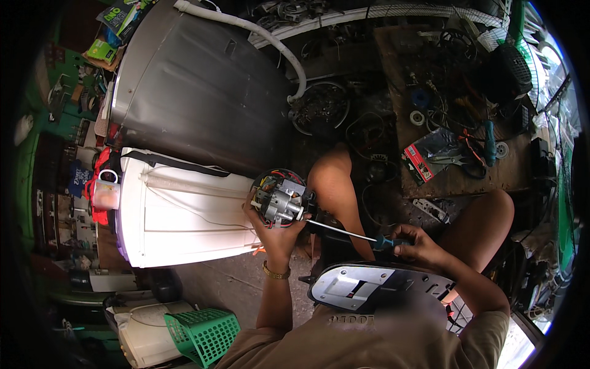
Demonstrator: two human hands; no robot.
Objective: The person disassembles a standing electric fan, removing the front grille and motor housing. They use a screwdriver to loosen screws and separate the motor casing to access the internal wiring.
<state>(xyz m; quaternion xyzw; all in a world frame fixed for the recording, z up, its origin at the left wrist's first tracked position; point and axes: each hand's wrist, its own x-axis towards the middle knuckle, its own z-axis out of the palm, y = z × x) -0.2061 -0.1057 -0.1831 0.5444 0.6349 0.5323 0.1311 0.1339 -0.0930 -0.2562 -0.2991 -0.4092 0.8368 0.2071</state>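
My left hand [276,238] is closed around an electric fan motor [283,205], holding it up in front of me. The motor has a silver metal gear housing and coloured wires around its round frame. In my right hand [424,247] is a screwdriver [341,230], gripped by its blue handle. Its long thin shaft points left, and the tip meets or nearly meets the motor's right side; contact is hard to tell. Close to my body, below the screwdriver, lies a flat black-and-silver plate [335,287] with rounded ends and slots.
A white appliance [184,237] stands left of the motor, with a grey metal one [203,80] behind it and a white hose [264,34]. Scissors [455,161] and a blue-handled tool [490,144] lie on a wooden table [393,67] at right. A green basket [206,335] sits lower left.
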